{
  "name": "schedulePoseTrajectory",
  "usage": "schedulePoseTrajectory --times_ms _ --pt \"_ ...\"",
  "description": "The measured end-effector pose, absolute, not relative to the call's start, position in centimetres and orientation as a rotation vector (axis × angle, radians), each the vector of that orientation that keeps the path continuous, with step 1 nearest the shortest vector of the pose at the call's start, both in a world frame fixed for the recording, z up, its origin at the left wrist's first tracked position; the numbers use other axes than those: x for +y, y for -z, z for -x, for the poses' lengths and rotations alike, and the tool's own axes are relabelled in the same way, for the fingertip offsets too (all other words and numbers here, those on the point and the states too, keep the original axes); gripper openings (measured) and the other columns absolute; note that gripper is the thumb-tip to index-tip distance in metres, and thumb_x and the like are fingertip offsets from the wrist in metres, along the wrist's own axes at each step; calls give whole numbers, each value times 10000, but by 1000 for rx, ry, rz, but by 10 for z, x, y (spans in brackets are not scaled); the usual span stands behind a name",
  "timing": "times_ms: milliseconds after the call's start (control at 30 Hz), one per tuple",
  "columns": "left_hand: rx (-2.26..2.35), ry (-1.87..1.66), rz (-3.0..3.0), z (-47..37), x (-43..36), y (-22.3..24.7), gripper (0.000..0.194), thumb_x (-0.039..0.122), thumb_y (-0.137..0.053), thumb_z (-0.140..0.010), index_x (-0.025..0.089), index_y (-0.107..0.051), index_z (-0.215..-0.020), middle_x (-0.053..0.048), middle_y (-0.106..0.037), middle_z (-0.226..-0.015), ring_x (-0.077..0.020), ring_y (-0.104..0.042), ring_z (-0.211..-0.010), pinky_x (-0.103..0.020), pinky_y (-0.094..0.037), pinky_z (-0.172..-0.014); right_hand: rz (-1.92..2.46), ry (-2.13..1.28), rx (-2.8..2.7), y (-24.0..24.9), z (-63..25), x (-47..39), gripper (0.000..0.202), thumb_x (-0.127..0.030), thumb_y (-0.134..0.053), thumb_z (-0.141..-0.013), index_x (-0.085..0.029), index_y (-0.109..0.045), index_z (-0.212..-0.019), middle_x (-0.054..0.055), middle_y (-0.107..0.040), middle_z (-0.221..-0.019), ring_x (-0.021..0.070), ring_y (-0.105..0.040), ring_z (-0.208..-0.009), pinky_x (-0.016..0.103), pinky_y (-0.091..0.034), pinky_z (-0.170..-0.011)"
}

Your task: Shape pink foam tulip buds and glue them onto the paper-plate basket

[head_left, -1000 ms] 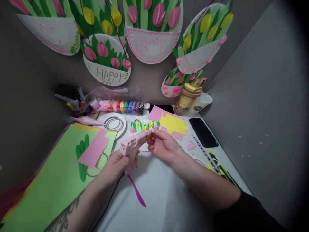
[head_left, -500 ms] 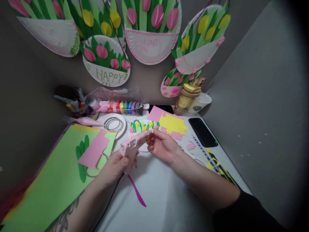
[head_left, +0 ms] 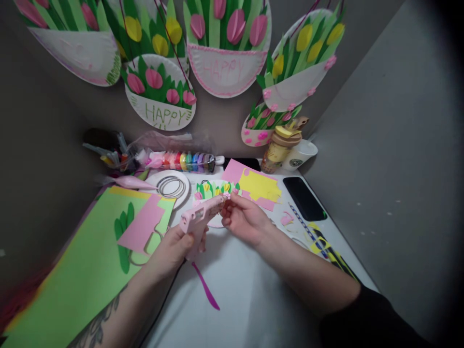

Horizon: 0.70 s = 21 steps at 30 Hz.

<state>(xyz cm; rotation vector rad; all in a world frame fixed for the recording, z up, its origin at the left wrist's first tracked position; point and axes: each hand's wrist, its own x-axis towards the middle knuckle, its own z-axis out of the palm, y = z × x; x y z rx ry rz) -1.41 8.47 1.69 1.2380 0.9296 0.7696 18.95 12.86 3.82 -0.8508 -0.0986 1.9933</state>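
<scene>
My left hand (head_left: 181, 244) is wrapped round the handle of a pink hot glue gun (head_left: 199, 220), its nozzle pointing up and to the right. My right hand (head_left: 241, 212) is closed in a pinch close to the nozzle tip; a small pink piece shows at the fingertips, too small to name surely. Behind both lies a paper plate craft (head_left: 215, 223) with green leaves and yellow and pink paper tulips, partly hidden by the gun. A purple plastic knife (head_left: 208, 290) rests on the table below the gun.
Green paper (head_left: 72, 256) with a pink sheet (head_left: 141, 224) and scissors (head_left: 139, 261) covers the left. Pink and yellow paper (head_left: 259, 183), a phone (head_left: 304, 198) and a cup (head_left: 300, 153) are at right. A rainbow clay pack (head_left: 184, 160) lies behind. Plate crafts (head_left: 228, 70) hang above.
</scene>
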Motion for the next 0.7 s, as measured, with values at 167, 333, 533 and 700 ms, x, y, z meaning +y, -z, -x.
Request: schedulePoseTrajectory --times_ms 167,333,533,700 --pt "911 -791 -1237 13 85 -17 627 722 -564 -740 126 -633 -923 -48 -622 -712 -149 -518 -613 -244 -357 -530 852 -1997 -122 -38 -189 129 165 -226 -775 -716 -171 -635 -782 -35 -642 -642 73 -531 -539 195 -304 -472" --pt "930 -778 -1221 14 85 -18 629 723 -565 -737 130 -636 -936 -40 -622 -689 -143 -503 -590 -242 -350 -516 848 -2004 -115 -36 -190 129 146 -232 -757 -736 -177 -633 -787 -31 -640 -641 82 -540 -544 201 -316 -473" --pt "923 -788 -1199 12 85 -18 625 718 -589 -720 133 -638 -933 -32 -620 -681 -142 -505 -581 -246 -362 -521 839 -2018 -118 -32 -190 130 164 -242 -765 -726 -175 -627 -786 -22 -640 -650 85 -547 -550 201 -322 -468" --pt "934 -802 -1158 10 85 -21 638 716 -639 -673 134 -631 -933 -27 -609 -689 -146 -518 -599 -246 -369 -533 842 -2015 -111 -32 -190 131 174 -234 -768 -719 -176 -622 -794 -23 -641 -647 85 -551 -554 194 -318 -466"
